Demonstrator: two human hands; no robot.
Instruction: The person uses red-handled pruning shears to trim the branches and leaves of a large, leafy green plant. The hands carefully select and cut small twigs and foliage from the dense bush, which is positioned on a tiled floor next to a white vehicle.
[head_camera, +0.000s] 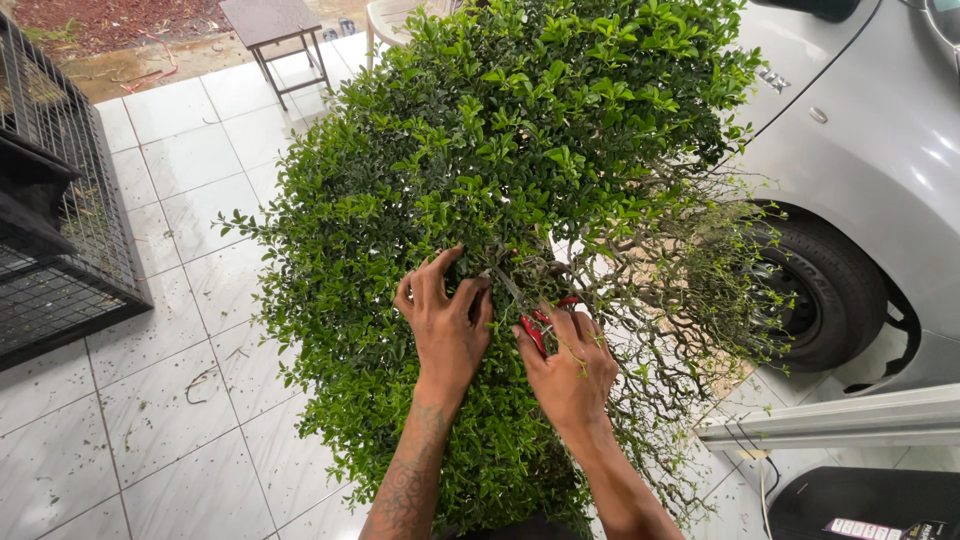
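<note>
right hand (573, 372) wrapped around red-handled pruning shears (535, 325), blades buried among twigs near the bush's (480, 150) front edge; left hand (447, 322) spread, fingers parting leaves just beside. risk of nicked fingertips, with blades so close and hidden by foliage.

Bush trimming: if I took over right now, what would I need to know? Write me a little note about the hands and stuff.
Left hand: open, fingers spread, pressing the leaves aside on the bush.
Right hand: shut on red-handled pruners, whose blades reach into the twigs just above the hands.
Where things are: the bush fills the middle; its right side is bare, thin twigs beside a grey car. A wire cage stands at left.
Done: small clippings lie scattered on the white tiles.
Left: most of the bush is thick and leafy; how much more needs cutting can't be told.
</note>
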